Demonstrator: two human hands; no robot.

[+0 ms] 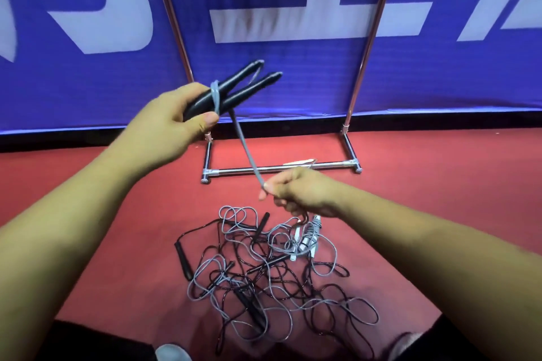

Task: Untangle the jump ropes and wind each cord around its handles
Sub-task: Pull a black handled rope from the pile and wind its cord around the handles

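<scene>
Clearly the winding was in hand: high above the tangled pile (264, 272), the left hand (176, 117) gripped two black handles (234, 86), the right hand (299, 193), nearer the pile, pinched the taut grey cord (245, 149); next it probably needed another turn round them

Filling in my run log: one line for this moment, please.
left hand: grips black handles | right hand: pinches grey cord | floor: tangled ropes

Rope tangle (264, 278) fills mid floor (425, 190) (bare either side); metal frame (293, 167) behind
</scene>
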